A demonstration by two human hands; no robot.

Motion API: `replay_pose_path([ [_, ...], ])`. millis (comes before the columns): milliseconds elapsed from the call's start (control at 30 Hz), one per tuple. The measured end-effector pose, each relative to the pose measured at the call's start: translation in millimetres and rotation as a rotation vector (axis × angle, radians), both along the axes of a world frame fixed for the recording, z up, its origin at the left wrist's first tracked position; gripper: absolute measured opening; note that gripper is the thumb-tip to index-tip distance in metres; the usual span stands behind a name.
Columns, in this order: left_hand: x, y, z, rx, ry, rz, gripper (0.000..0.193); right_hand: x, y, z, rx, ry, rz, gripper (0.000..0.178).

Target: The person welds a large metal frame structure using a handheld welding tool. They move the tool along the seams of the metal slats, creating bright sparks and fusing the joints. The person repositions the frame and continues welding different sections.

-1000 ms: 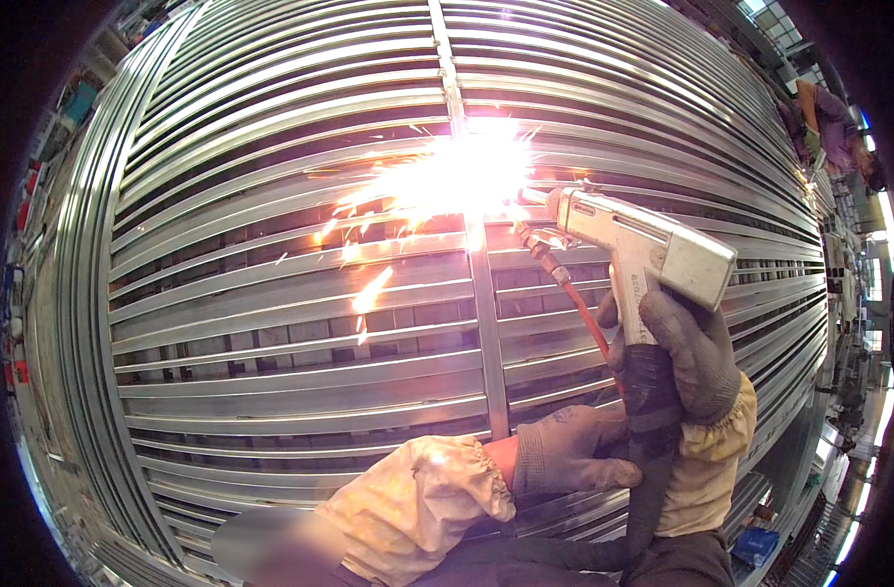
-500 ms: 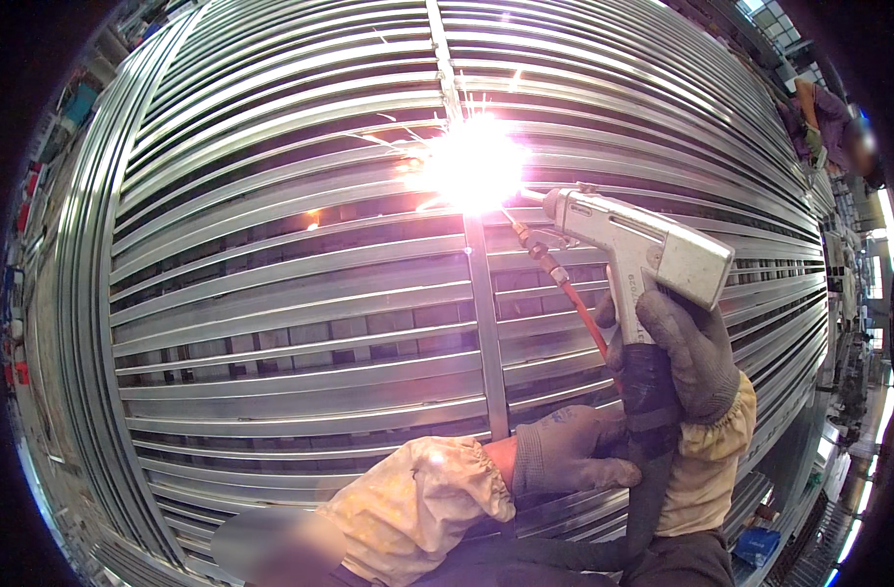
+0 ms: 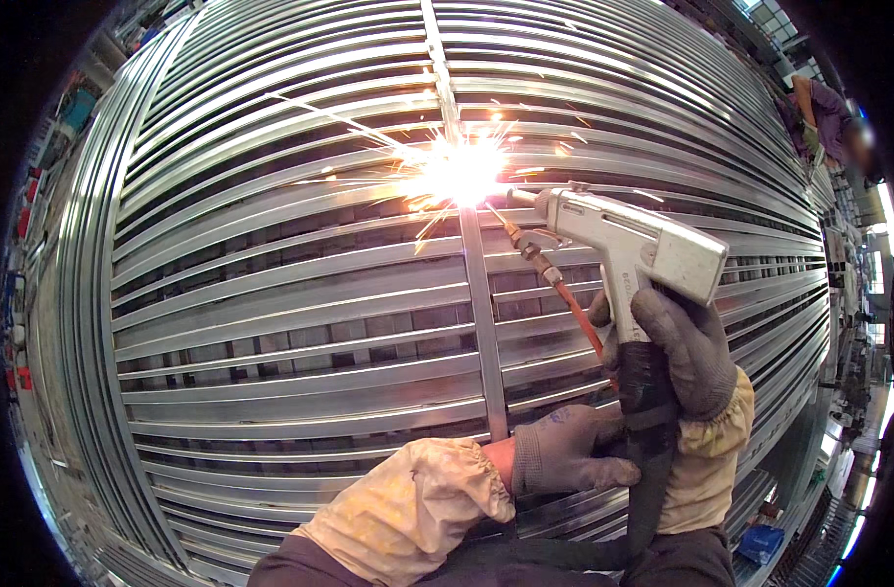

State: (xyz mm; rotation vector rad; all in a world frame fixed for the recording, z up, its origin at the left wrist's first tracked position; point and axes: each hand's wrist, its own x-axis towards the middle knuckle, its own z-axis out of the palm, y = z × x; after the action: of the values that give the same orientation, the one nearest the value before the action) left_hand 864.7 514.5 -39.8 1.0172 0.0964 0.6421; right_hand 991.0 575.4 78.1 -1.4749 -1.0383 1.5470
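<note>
My right hand (image 3: 696, 347), in a grey knit glove, is closed round the grip of a pale, pistol-shaped welding gun (image 3: 652, 240). Its nozzle points left at a bright flash (image 3: 458, 171), where sparks fly over a joint along a metal crossbar (image 3: 482, 338). My gloved left hand (image 3: 569, 455) is wrapped about the thick black cable (image 3: 652, 430) below the grip; some fingertips are hidden behind it. A thin reddish hose (image 3: 581, 323) with a brass fitting runs beside the gun to the nozzle. Glare hides the exact weld point.
Long parallel metal slats (image 3: 300, 313) spread under both hands, with dark gaps between them. Bundled rails (image 3: 94, 323) form the left side. Another person (image 3: 828, 122) is at the far right edge. A blue object (image 3: 760, 543) lies at the lower right.
The flash has shrunk and shifted slightly left, with longer separate sparks now showing. The gun has moved a little left with my right hand. My left hand has hardly moved.
</note>
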Motion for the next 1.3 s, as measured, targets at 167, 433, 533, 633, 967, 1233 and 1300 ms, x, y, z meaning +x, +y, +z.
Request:
replay_pose_path([
  [167,-4,6,-2,-0.021,0.121,-0.205,0.063,8,-4,-12,0.040,-0.071,-0.074,0.044],
  [433,-2,2,3,-0.060,-0.018,-0.130,0.067,0,-7,0,0.005,-0.023,-0.089,0.043],
  [533,-1,3,-4,-0.017,0.045,-0.216,0.068,0,-10,1,-0.015,-0.021,-0.105,0.043],
  [633,1,2,-6,-0.001,0.008,-0.197,0.066,1,-9,-2,-0.012,-0.014,-0.111,0.042],
  [967,-4,3,-3,-0.004,0.059,-0.043,0.053,-6,0,-7,0.005,-0.040,-0.089,0.041],
  [1233,1,0,0,-0.171,-0.042,0.044,0.051,-6,14,-6,0.011,-0.021,-0.008,0.040],
  [1300,-2,2,2,-0.196,-0.012,0.011,0.049,-8,15,-8,0.004,-0.016,-0.026,0.039],
])
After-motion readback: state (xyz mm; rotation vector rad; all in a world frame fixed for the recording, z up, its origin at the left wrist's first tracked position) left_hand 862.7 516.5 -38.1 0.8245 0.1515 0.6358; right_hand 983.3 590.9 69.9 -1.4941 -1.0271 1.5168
